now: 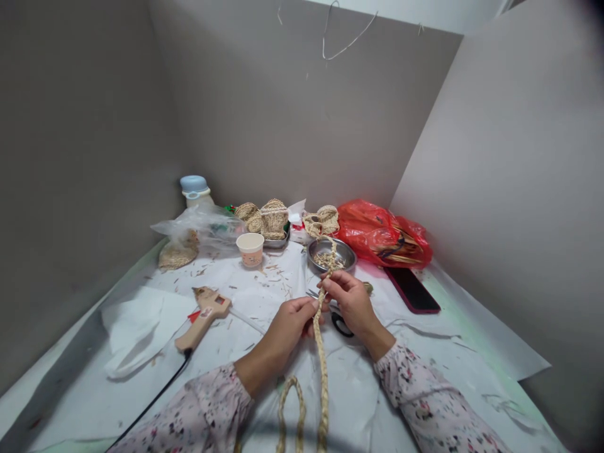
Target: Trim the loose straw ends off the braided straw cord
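Observation:
A long braided straw cord (321, 371) runs from the near edge up between my hands, and its far end curls over the metal bowl (348, 256). My left hand (291, 321) pinches the braid from the left side. A little farther along, my right hand (352, 301) pinches the same braid between thumb and fingers. Another stretch of cord (302, 412) loops on the table near my left sleeve. Scissors with a black handle (340, 324) lie partly hidden under my right hand.
At the left are a glue gun (205, 318) with a black cable and a plastic bag (202, 221). A paper cup (250, 250) and woven straw pieces (274, 220) stand farther back. To the right are a red bag (377, 229) and a phone (414, 290).

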### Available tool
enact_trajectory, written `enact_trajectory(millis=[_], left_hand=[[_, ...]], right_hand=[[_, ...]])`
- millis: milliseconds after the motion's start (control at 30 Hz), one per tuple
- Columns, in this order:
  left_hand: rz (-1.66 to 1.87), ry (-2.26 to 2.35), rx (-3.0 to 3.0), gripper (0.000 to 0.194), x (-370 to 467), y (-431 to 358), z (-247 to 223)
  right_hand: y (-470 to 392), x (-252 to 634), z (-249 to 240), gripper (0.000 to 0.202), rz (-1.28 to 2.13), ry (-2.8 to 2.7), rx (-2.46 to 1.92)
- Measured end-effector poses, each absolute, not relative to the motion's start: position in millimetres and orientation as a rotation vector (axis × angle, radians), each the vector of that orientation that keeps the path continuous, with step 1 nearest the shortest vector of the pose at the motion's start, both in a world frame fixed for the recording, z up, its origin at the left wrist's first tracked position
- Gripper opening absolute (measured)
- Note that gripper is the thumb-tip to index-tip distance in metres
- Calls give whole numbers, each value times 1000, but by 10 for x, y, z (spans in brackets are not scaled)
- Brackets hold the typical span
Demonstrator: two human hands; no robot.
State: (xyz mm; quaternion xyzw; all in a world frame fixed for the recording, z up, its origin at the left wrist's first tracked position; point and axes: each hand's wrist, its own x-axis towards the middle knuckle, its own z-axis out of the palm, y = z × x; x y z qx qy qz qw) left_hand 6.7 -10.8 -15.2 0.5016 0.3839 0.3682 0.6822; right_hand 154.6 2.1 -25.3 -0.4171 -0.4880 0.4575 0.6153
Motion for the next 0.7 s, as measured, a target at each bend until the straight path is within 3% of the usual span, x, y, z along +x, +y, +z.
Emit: enact_trajectory(millis=[700], left_hand=[[751, 674, 957, 35, 58, -58, -202]], right_hand=[[42, 1602, -316, 25, 983, -1107, -959]])
